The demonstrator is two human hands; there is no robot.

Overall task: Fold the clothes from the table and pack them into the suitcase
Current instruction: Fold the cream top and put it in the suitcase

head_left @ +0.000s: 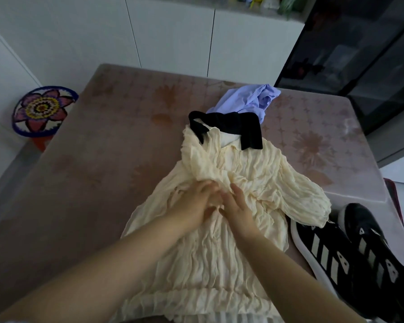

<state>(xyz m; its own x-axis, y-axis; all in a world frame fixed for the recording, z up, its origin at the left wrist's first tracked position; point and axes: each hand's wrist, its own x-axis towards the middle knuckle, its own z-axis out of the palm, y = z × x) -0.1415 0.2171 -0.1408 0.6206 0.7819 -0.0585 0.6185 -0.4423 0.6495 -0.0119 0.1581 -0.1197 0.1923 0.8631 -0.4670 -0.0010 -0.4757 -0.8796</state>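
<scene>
Obs: dress (231, 252) (cream, crinkled) lies spread on the table (103, 171), neck end away from me, hem at my edge. Not flat: 1 sleeve is bunched over the chest, the other flops out to the dress's right, and the skirt is full of ridges.

Hands: L hand (196, 203) and R hand (238, 206) are close together at the dress's waist, touching or nearly so. L fingers curl into the cloth and seem to pinch a bunch of it. R fingers lie fairly straight on the cloth, pressing, nothing gripped.

Around the dress: black piece (226, 123) at its neck; can't tell if it's the dress's collar or a separate item. Blue top (247, 101) crumpled just beyond that. 2 shoes (350, 255) at the dress's right, the loose sleeve end lying against 1 of them. Stool (43, 110) well off to the dress's left, beside the table.

Progress, est.: early. 0 items seen folded. Dress is at the smoothing stage, no fold made yet. Blue top untouched. Suitcase not in view, so can't say what's packed, if anything.

Left to do: flatten dress, sleeves in, fold, pack. Then blue top, and the black piece if separate. Shoes maybe; not sure they count.
</scene>
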